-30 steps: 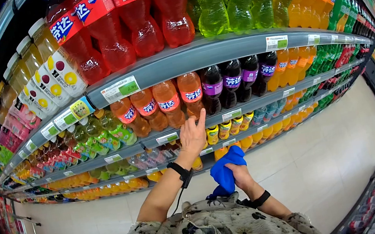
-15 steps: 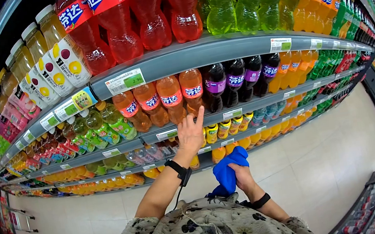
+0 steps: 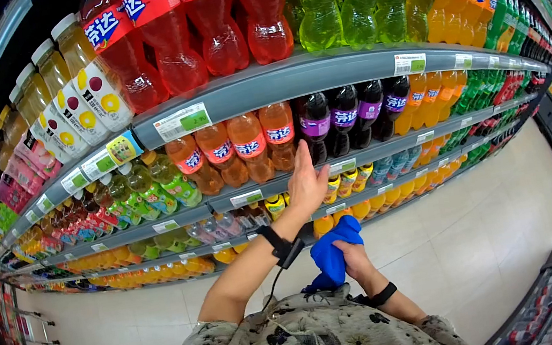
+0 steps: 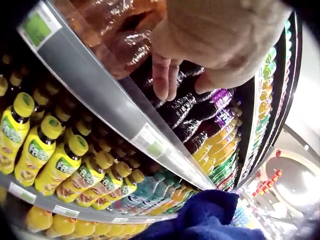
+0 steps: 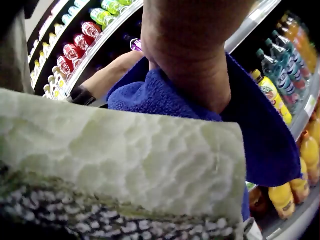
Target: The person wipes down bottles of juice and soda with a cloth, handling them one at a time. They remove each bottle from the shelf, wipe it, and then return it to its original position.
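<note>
My left hand (image 3: 307,181) is raised to the middle shelf with its fingers straight. Its fingertips are at the base of the nearest dark soda bottle (image 3: 319,151) with a purple label, right beside a row of orange-red soda bottles (image 3: 282,156). In the left wrist view, the extended fingers (image 4: 161,80) overlap the dark bottles, with the thumb held apart from them. Lower down, near the body, my right hand (image 3: 356,258) grips a bunched blue cloth (image 3: 329,262). The right wrist view shows the same cloth (image 5: 270,145) hanging around that hand, whose fingers are hidden.
Large red bottles (image 3: 173,46) and green bottles (image 3: 322,14) fill the shelf above. A grey shelf edge (image 3: 244,94) with price tags juts out over the middle row. Below stand small yellow bottles (image 4: 42,142). Pale floor tiles (image 3: 467,230) lie beneath.
My left hand has moved right, from the base of the last orange-red bottle to the first dark one, and has turned more edge-on. The right hand keeps its hold on the cloth.
</note>
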A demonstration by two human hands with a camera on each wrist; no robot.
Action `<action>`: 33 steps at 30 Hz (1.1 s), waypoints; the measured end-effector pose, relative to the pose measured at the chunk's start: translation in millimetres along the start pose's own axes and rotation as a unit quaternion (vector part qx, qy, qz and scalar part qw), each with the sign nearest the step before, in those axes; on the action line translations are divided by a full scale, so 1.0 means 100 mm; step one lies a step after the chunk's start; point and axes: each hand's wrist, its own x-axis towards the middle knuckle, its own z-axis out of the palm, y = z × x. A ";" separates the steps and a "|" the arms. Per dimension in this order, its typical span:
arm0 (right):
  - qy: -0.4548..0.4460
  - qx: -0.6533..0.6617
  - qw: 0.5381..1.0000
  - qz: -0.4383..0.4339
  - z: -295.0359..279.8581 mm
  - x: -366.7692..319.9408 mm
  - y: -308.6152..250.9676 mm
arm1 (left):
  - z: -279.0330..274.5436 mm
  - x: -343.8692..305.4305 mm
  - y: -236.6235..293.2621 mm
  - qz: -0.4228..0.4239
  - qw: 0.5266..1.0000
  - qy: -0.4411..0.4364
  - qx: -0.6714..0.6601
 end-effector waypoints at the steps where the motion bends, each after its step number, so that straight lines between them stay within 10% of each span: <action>1: -0.002 0.002 1.000 -0.002 -0.03 0.02 0.02 | 0.10 0.05 -0.01 0.000 1.000 0.000 0.000; 12: 0.050 0.017 0.998 -0.018 -0.19 -0.10 -0.13 | 0.48 0.37 -0.10 -0.027 0.973 0.227 0.022; 24: 0.053 0.020 0.998 -0.028 -0.26 -0.07 -0.20 | 0.40 0.08 0.03 0.071 0.985 0.159 0.018; 33: -0.018 -0.132 0.913 -0.386 -0.06 -0.42 -1.06 | -0.12 -0.53 0.10 0.247 0.958 0.028 0.141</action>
